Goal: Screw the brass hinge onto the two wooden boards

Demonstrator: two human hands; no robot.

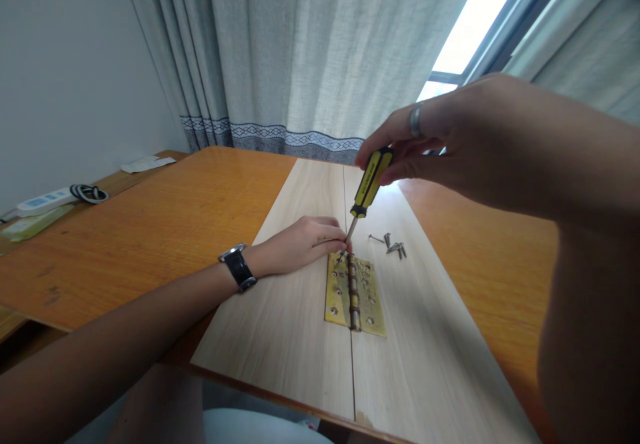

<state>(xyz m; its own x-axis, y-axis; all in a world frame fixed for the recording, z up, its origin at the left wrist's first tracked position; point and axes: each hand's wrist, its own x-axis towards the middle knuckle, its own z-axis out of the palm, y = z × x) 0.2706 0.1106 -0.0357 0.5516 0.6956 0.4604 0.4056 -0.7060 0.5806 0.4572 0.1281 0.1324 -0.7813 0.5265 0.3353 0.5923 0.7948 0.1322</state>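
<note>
Head view: the right hand (450, 144) closes around a yellow-and-black screwdriver (369, 181), its tip at the top of a brass hinge (367, 304) on two pale boards (280, 337), the curled left hand (300, 244) beside it, possibly pinching something; most holes (334, 311) look unfilled, with loose screws (393, 247) nearby.

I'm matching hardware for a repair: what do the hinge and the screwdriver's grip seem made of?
The hinge looks like brass or brass-plated steel: yellow metal with a dull sheen; the look can't settle which. The screwdriver's grip looks like moulded plastic: smooth, glossy yellow and black.
</note>
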